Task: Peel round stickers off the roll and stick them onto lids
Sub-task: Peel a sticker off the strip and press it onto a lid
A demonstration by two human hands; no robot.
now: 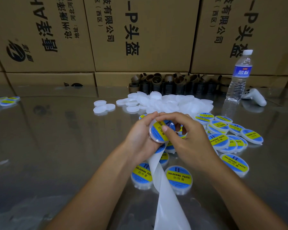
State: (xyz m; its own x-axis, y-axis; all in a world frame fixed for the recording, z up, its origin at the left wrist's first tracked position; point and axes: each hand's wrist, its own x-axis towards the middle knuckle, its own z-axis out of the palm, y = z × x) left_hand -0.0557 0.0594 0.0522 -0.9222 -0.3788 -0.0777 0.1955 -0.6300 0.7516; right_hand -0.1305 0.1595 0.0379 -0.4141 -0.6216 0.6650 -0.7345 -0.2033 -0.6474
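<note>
- Lid (152, 135), white and round, sits held up over the table (56, 146) between both hands, near the middle of the view.
- A blue and yellow sticker (162, 136) lies on its face.
- The left hand (143, 138) cups the lid from the left, with its fingers curled round the rim.
- The right hand (189, 143) closes on the lid from the right; its thumb presses flat on the sticker and its fingers curl over the far edge.
- A pale backing strip (165, 193) comes out from under the hands and hangs down towards the person; which hand holds it cannot be told.
- Labelled lids (178, 178) lie scattered on the table below and to the right of the hands.
- Plain white lids (165, 102) are heaped just beyond the hands.
- Behind them stand cardboard tubes (173, 83), with a water bottle (238, 77) to their right, in front of a wall of boxes (140, 30).
</note>
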